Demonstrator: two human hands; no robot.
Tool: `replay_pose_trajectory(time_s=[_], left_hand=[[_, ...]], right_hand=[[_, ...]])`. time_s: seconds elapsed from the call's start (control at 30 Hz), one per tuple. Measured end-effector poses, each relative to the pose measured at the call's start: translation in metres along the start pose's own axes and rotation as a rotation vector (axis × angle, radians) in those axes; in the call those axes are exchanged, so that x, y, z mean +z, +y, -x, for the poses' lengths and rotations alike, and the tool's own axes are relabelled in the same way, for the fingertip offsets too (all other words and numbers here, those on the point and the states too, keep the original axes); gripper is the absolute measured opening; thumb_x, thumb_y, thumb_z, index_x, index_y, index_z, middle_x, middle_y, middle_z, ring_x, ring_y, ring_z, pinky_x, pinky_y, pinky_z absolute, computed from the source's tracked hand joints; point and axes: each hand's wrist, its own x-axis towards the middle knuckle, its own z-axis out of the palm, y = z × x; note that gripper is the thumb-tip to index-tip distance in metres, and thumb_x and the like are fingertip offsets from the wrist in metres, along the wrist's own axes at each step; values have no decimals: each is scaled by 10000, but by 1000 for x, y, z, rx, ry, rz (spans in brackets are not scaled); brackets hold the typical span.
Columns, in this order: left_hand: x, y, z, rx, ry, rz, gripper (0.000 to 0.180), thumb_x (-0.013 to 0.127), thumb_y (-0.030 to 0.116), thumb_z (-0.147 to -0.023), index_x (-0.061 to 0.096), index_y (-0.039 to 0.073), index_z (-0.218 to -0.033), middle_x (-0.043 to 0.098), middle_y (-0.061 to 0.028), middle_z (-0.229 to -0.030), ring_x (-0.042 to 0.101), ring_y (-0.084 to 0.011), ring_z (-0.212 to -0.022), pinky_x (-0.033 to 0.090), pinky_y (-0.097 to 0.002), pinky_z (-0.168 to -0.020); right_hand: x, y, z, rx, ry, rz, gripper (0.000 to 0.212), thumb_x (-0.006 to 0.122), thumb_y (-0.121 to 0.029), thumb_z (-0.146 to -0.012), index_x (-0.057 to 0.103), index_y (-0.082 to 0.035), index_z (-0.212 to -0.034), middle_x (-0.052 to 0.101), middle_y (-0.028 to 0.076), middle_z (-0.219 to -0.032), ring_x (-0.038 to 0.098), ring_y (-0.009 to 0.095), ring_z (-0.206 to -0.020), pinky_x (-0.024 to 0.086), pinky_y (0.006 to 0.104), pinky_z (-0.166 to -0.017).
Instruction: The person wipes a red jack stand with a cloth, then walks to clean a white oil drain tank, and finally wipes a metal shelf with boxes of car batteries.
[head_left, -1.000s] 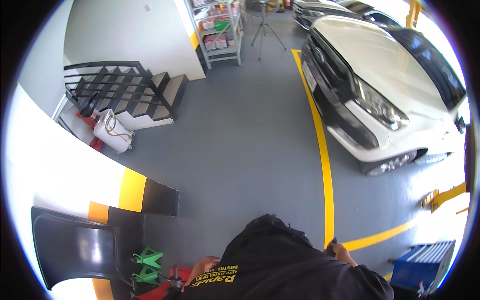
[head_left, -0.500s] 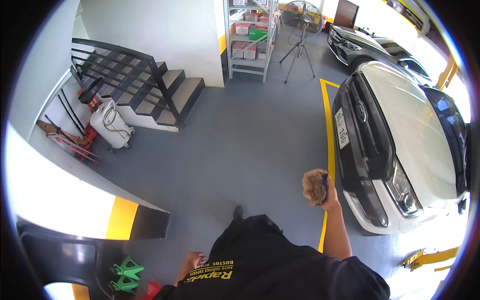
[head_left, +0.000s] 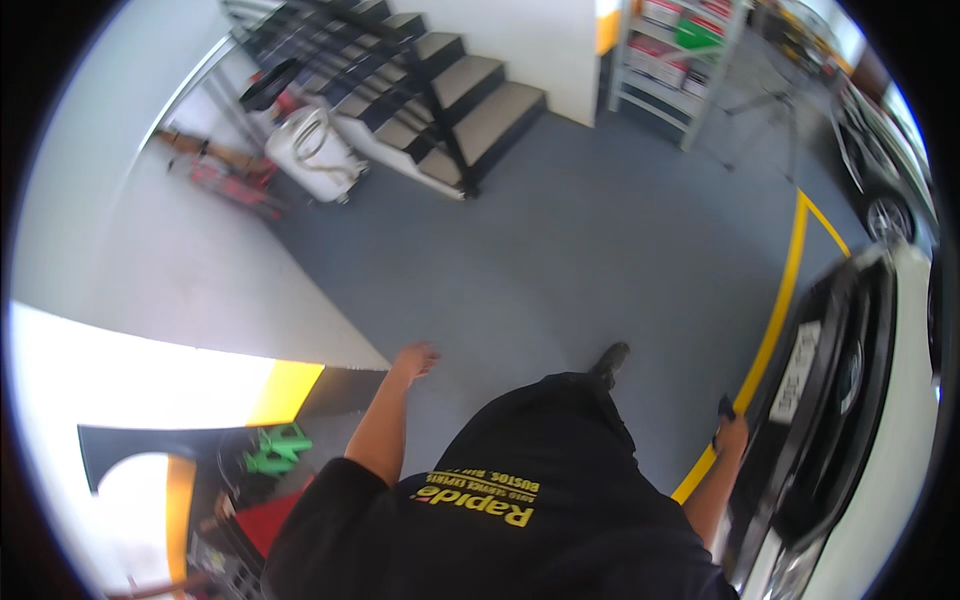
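My left hand (head_left: 415,360) hangs over the grey floor, holding nothing. Its fingers look loosely stretched, though slightly blurred. At the right, low beside the yellow floor line, my right hand (head_left: 733,434) is closed on a fluffy pad, of which only a dark part (head_left: 725,407) sticks up past the fingers. The pad's brown fluffy face, seen a moment ago, is hidden now. Close to the right hand is the front of a white pickup-like vehicle with a black grille (head_left: 868,385) and a white plate (head_left: 797,372).
Stairs with a black railing (head_left: 430,95) rise at the far left, beside a white wheeled tank (head_left: 315,155). A metal shelf (head_left: 690,103) with boxes stands at the back. Green jack stands (head_left: 278,450) and a red object (head_left: 270,525) lie near left. Another car (head_left: 885,190) is far right.
My view has turned, and the white vehicle sits farther right. The right hand has dropped low with the pad turned away. My left arm has swung forward and up. One shoe shows farther ahead.
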Motion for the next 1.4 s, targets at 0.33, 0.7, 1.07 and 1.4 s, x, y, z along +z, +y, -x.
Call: replay_pose_trajectory(time_s=[0.33, 0.7, 1.07, 1.4], left_hand=[[131, 49, 13, -356, -265, -225, 425, 640, 391, -948, 589, 186, -1316, 698, -61, -1157, 663, -227, -1011, 503, -481, -890], [160, 182, -94, -193, -85, -137, 362, 600, 390, -969, 606, 187, -1268, 708, -14, -1128, 670, -198, -989, 520, -445, -853], [153, 209, -145, -206, 92, 220, 367, 596, 379, -955, 599, 184, -1266, 708, -29, -1097, 669, -189, -926, 520, -426, -801], [232, 113, -89, -727, 346, 831, 352, 579, 336, -967, 595, 152, -1267, 709, -95, -1125, 672, -259, -931, 508, -470, -812]], right_hand=[[19, -25, -186, 420, -355, -796, 603, 477, -597, -992, 508, -140, -1386, 587, 79, -1304, 568, 275, -1155, 469, 471, -845], [-54, -212, -380, 214, -359, -1138, 695, 539, -646, -948, 492, -137, -1420, 576, 57, -1323, 572, 245, -1169, 478, 406, -839], [-37, -369, -480, 232, -533, -1037, 717, 536, -684, -924, 469, -183, -1433, 512, 68, -1421, 508, 278, -1266, 445, 481, -915], [20, -688, -540, -196, -962, -579, 637, 503, -617, -978, 499, -157, -1418, 603, 28, -1332, 591, 227, -1192, 473, 410, -924]])
